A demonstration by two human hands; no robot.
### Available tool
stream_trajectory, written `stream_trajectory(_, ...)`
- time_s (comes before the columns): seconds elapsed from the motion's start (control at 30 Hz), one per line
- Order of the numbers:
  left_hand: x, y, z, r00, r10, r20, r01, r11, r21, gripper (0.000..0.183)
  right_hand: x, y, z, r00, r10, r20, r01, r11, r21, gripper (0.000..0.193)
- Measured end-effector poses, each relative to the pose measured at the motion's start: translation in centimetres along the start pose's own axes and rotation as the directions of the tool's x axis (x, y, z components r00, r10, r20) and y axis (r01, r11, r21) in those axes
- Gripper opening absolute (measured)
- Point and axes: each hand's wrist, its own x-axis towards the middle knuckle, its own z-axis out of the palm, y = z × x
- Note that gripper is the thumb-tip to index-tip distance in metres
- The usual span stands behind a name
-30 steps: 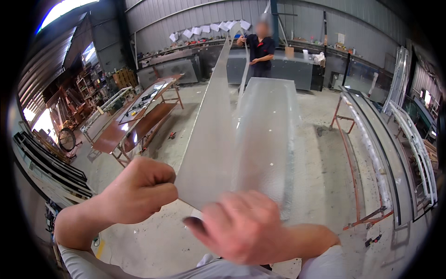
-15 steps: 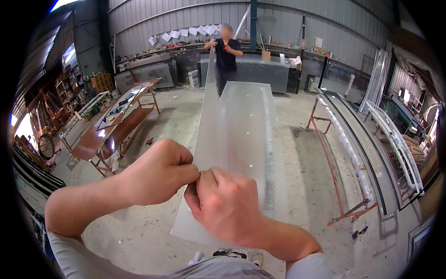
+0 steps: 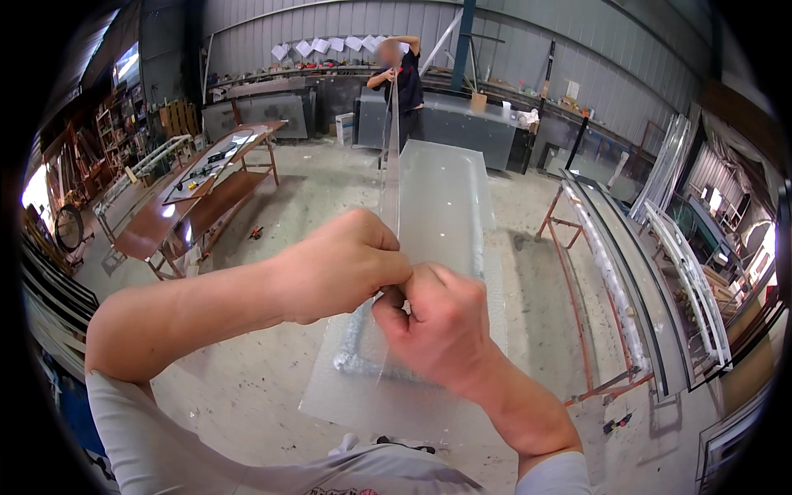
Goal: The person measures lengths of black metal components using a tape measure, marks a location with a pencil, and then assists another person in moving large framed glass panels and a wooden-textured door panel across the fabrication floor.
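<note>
My left hand (image 3: 351, 262) and my right hand (image 3: 445, 320) are closed side by side at chest height, pinching the near end of a thin translucent plastic sheet (image 3: 391, 177). Seen almost edge-on, the sheet runs away from me to a co-worker (image 3: 404, 87), whose hand grips its far end. Under it lies a long flat pane-like panel (image 3: 450, 186), its edges wrapped or padded in pale material. Bubble wrap (image 3: 330, 394) shows beneath the panel's near end. My hands hide part of the sheet and the panel.
To the left stands a brown worktable (image 3: 157, 227) with tools on it; a red-handled tool (image 3: 256, 233) lies on the floor. Long dark-edged frames (image 3: 635, 264) rest on an orange metal stand at right, near a power tool (image 3: 617, 424). Dark panels (image 3: 462, 132) lean at the back.
Both my hands have moved right and slightly up, still gripping. The sheet has swung right and narrowed to nearly edge-on. The co-worker leans over, one arm now raised to the head.
</note>
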Motion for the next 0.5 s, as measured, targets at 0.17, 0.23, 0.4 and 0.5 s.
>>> stream_trajectory(0.17, 0.2, 0.7, -0.4, 1.000, -0.026, -0.014, 0.026, 1.000, 0.004, 0.027, 0.6, 0.5, 0.8, 1.000, 0.011, -0.002, -0.011, 1.000, 0.000, 0.021)
stream_trajectory(0.23, 0.9, 0.4, -0.4, 0.999, 0.032, -0.023, -0.033, 0.999, -0.008, 0.029, 0.8, 0.8, 0.9, 1.000, 0.002, -0.006, -0.002, 0.999, -0.041, 0.021)
stream_trajectory(0.4, 1.4, -0.1, -1.2, 0.998, 0.052, 0.034, -0.053, 0.998, 0.029, 0.029, 1.0, 1.1, 1.2, 1.000, -0.002, 0.026, 0.004, 0.998, -0.062, 0.022)
stream_trajectory(0.5, 2.0, -0.7, -1.7, 0.994, 0.089, 0.071, -0.092, 0.994, 0.050, 0.030, 1.2, 1.3, 1.0, 0.999, -0.005, 0.044, 0.008, 0.998, -0.067, 0.022)
